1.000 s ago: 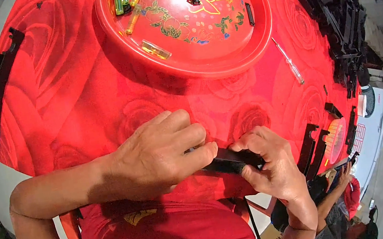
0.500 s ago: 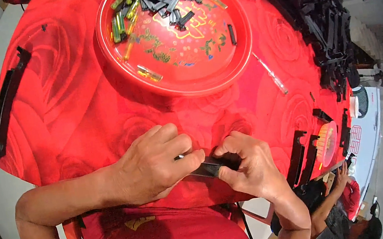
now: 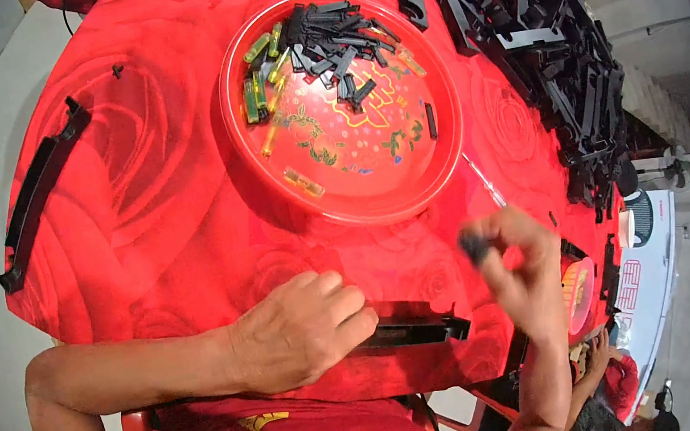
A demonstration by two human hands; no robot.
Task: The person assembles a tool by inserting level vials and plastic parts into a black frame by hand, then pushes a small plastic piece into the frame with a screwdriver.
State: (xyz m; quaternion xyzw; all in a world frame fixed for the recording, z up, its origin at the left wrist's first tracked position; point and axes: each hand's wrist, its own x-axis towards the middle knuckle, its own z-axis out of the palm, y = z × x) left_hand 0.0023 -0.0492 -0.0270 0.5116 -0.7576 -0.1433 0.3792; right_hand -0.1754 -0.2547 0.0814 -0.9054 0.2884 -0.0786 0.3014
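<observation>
My left hand (image 3: pixel 305 330) is closed in a fist around the near end of a long black plastic housing (image 3: pixel 417 330), which lies low over the near edge of the red tablecloth. The housing looks like a hollow channel with a notched end sticking out to the right. My right hand (image 3: pixel 523 282) is raised to the right of it, its thumb and fingers curled together. At their tips is a small dark piece (image 3: pixel 474 246), blurred by motion. A screwdriver (image 3: pixel 486 181) lies just beyond that hand, its handle partly hidden.
A red basin (image 3: pixel 335 208) holds small black pieces and yellow-green ones. Black housings (image 3: pixel 576 79) are heaped along the right edge; another (image 3: pixel 44 195) lies at the left. A pink dish (image 3: pixel 587 272) with yellow pieces stands at the right. Another person's hand (image 3: pixel 599 351) shows at the lower right.
My right hand has come off the black housing and moved up and right, a dark piece at its fingertips. My left hand keeps hold. The view has shifted, so the basin sits lower.
</observation>
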